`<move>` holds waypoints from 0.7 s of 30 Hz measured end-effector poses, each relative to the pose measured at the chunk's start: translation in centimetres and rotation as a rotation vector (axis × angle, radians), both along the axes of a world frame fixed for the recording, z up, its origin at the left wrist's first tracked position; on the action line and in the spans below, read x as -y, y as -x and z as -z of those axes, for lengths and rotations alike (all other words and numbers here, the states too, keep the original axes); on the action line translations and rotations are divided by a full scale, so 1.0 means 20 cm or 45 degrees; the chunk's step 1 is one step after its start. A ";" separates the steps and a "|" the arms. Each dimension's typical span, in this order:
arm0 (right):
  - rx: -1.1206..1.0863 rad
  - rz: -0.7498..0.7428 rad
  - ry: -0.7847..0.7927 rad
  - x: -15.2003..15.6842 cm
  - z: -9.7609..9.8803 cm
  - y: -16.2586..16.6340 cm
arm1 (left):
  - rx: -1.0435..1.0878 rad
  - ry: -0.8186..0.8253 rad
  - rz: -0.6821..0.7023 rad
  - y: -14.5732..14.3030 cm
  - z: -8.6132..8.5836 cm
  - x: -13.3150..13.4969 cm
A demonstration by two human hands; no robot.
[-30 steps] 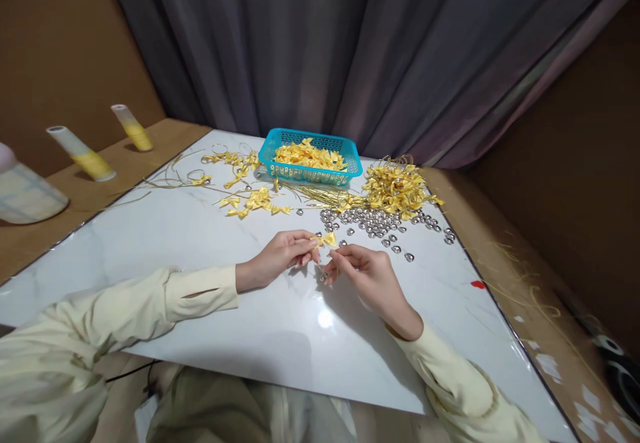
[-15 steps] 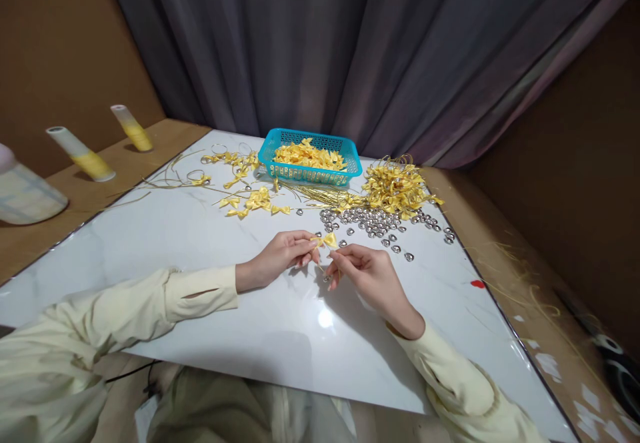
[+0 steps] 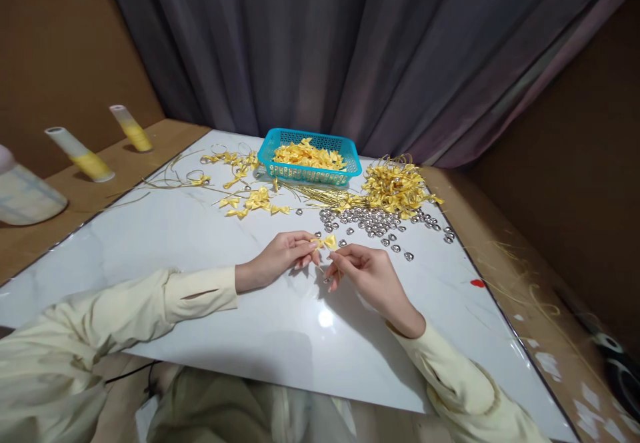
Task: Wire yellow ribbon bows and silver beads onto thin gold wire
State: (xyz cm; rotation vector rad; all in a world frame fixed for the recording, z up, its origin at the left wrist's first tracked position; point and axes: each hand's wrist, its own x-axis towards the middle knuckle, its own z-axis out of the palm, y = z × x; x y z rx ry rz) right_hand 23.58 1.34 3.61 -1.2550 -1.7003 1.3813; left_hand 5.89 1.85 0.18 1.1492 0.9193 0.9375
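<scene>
Above the middle of the white tabletop, my left hand [image 3: 284, 256] pinches a small yellow ribbon bow [image 3: 330, 242] at its left side. My right hand [image 3: 373, 280] is just right of the bow, thumb and forefinger pressed together on a thin gold cord [image 3: 323, 268] that hangs below the bow; most of the cord is hidden by the fingers. A small silver piece [image 3: 327, 280] shows by the right fingertips. Just beyond the hands, many silver heart-shaped beads [image 3: 373, 222] lie scattered.
A blue basket [image 3: 310, 175] full of yellow bows stands at the back. Bows on gold cords form a pile [image 3: 395, 186] to its right, and loose bows [image 3: 259, 198] lie left. Ribbon-wound cones [image 3: 93, 163] stand at far left. Black-handled scissors [image 3: 620, 370] lie at right.
Both hands stay in nearly the same place. The bow between them has turned very slightly; nothing has been let go or picked up.
</scene>
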 end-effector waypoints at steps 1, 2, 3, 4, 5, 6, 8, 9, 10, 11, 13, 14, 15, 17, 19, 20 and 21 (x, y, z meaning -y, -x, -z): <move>-0.003 -0.006 0.022 0.00 0.00 0.00 | -0.041 -0.037 0.008 0.00 0.00 0.00; -0.009 -0.016 0.046 0.00 -0.01 0.00 | -0.090 -0.080 0.019 0.00 0.01 0.01; -0.015 -0.028 0.070 0.00 -0.01 0.00 | -0.144 -0.125 0.031 0.00 0.01 0.01; -0.022 -0.039 0.090 0.00 -0.01 0.00 | -0.200 -0.170 0.042 0.00 0.02 0.02; -0.031 -0.048 0.106 0.00 -0.01 0.00 | -0.257 -0.215 0.050 0.00 0.02 0.02; -0.037 -0.053 0.118 0.00 0.00 0.00 | -0.314 -0.262 0.049 0.00 0.02 0.03; -0.042 -0.056 0.134 0.00 0.00 0.00 | -0.420 -0.353 0.036 0.00 0.02 0.04; -0.042 -0.057 0.144 0.00 0.00 0.00 | -0.466 -0.398 0.033 0.00 0.01 0.05; -0.042 -0.060 0.154 0.00 -0.01 0.00 | -0.504 -0.443 0.032 0.00 0.01 0.05; -0.039 -0.064 0.166 0.00 -0.01 0.01 | -0.535 -0.485 0.034 0.00 0.01 0.06; -0.035 -0.073 0.192 0.00 -0.02 0.01 | -0.578 -0.560 0.046 0.00 0.00 0.06; -0.034 -0.077 0.203 0.00 -0.02 0.01 | -0.599 -0.593 0.046 0.01 0.00 0.06; -0.035 -0.079 0.210 0.00 -0.03 0.01 | -0.620 -0.622 0.044 0.01 0.00 0.07; -0.042 -0.092 0.218 0.00 -0.03 0.00 | -0.655 -0.648 0.047 0.01 -0.01 0.07; -0.051 -0.107 0.222 0.00 -0.02 0.00 | -0.669 -0.629 0.061 0.01 -0.01 0.07; -0.054 -0.113 0.224 0.00 -0.02 0.00 | -0.671 -0.612 0.073 0.01 -0.01 0.08; -0.058 -0.117 0.228 0.00 -0.02 -0.01 | -0.670 -0.600 0.081 0.01 -0.01 0.08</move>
